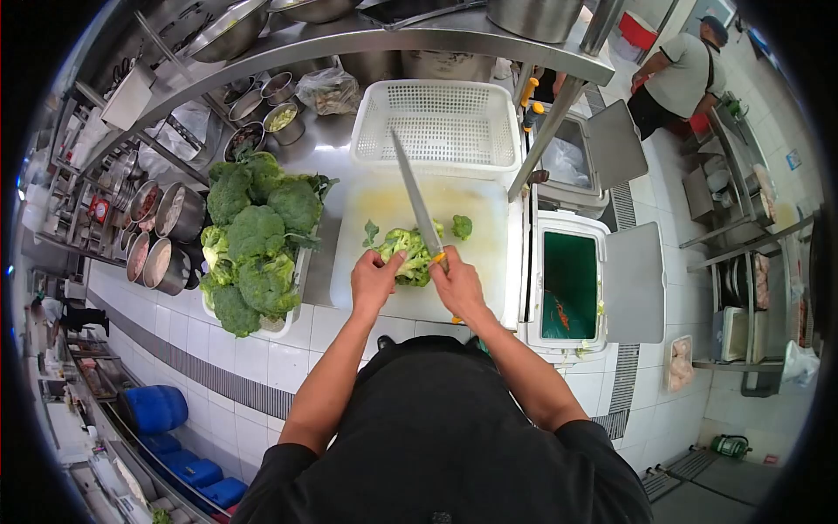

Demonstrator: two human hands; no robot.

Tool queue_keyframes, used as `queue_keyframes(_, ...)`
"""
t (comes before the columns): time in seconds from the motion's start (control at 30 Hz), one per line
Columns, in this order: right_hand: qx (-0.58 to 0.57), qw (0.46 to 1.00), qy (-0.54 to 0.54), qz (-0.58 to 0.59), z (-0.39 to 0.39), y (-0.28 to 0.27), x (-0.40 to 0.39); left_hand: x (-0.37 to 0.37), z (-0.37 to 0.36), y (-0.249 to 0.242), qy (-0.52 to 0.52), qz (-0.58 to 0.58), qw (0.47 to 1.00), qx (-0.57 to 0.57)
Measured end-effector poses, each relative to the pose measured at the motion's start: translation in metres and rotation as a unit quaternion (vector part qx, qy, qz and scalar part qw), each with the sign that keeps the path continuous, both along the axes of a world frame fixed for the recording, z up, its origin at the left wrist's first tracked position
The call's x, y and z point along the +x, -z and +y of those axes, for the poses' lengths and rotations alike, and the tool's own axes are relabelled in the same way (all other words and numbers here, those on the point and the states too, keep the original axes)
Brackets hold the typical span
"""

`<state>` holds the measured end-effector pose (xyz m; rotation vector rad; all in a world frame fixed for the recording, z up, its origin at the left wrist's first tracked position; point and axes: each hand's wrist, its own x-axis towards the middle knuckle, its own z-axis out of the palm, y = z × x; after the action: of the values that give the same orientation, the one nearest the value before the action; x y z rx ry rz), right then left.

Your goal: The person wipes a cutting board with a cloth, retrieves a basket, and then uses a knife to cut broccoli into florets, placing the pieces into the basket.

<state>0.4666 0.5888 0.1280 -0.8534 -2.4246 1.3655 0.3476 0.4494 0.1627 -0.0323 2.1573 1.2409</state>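
My right hand (456, 284) is closed around the yellow handle of a long kitchen knife (412, 185), its blade pointing up and away over the board. With my left hand (376, 278) I grip the near left side of a cut broccoli head (410, 253) on the white cutting board (484, 284). The blade's lower part lies by the right side of that broccoli; whether it touches is hard to tell. One small broccoli floret (462, 227) rests to the right of the blade, and a smaller green piece (371, 232) lies to the left.
A white perforated basket (367, 122) stands beyond the board. Several whole broccoli heads (259, 231) are piled in a crate at the left. An open bin (567, 262) with a green inside is at the right. A steel shelf (419, 41) runs overhead. Another person (685, 74) stands far right.
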Motion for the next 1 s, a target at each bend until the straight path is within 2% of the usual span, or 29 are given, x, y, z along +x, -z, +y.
queue_keyframes(0.03, 0.007, 1.0, -0.007, 0.014, -0.005, 0.008, -0.003, 0.003, -0.002, 0.0, 0.0, 0.0, 1.0, -0.001)
queue_keyframes(0.07, 0.013, 0.999, -0.014, 0.028, -0.007, 0.013, -0.005, 0.008, -0.005, 0.001, 0.013, 0.147, 0.989, -0.03)
queue_keyframes(0.1, 0.013, 0.999, -0.014, 0.029, -0.007, 0.014, -0.008, 0.012, -0.008, 0.001, 0.026, 0.291, 0.954, -0.059)
queue_keyframes(0.13, 0.017, 0.999, -0.016, 0.038, -0.005, 0.015, -0.011, 0.015, -0.012, 0.002, 0.027, 0.292, 0.954, -0.059)
queue_keyframes(0.17, 0.021, 0.999, -0.018, 0.046, -0.004, 0.016, -0.012, 0.017, -0.016, 0.004, 0.155, 0.421, 0.892, -0.052)
queue_keyframes(0.2, 0.02, 0.999, -0.017, 0.046, -0.003, 0.015, -0.013, 0.017, -0.02, 0.006, 0.277, 0.533, 0.798, -0.043)
queue_keyframes(0.23, 0.02, 0.998, -0.024, 0.053, -0.001, 0.013, -0.014, 0.014, -0.021, 0.012, 0.277, 0.533, 0.798, -0.043)
queue_keyframes(0.3, 0.022, 0.997, -0.031, 0.062, 0.0, 0.005, -0.013, 0.006, -0.02, 0.021, 0.287, 0.449, 0.843, -0.067)
queue_keyframes(0.33, 0.017, 0.998, -0.024, 0.059, -0.001, -0.001, -0.007, 0.004, -0.019, 0.022, 0.288, 0.451, 0.842, -0.067)
queue_keyframes(0.4, 0.012, 0.998, -0.017, 0.055, -0.002, -0.003, 0.002, 0.005, -0.016, 0.022, 0.21, 0.417, 0.884, -0.011)
queue_keyframes(0.5, 0.02, 0.999, -0.023, 0.042, -0.005, -0.002, 0.012, 0.016, -0.013, 0.02, 0.194, 0.383, 0.903, -0.004)
queue_keyframes(0.7, 0.024, 0.995, 0.014, 0.093, -0.01, -0.012, 0.017, 0.018, -0.01, 0.021, 0.185, 0.393, 0.901, 0.001)
queue_keyframes(0.83, 0.069, 0.996, -0.043, 0.032, -0.009, 0.01, -0.001, 0.021, -0.009, 0.022, 0.187, 0.405, 0.895, 0.012)
queue_keyframes(0.9, 0.079, 0.994, -0.072, 0.012, 0.001, 0.011, -0.013, 0.017, -0.008, 0.02, 0.151, 0.372, 0.916, -0.016)
queue_keyframes(0.97, 0.037, 0.999, 0.013, 0.033, 0.008, 0.005, -0.013, 0.016, -0.013, 0.019, 0.119, 0.352, 0.928, -0.013)
queue_keyframes(1.0, 0.027, 0.999, 0.014, 0.033, 0.013, 0.0, -0.014, 0.014, -0.012, 0.018, 0.092, 0.333, 0.939, -0.007)
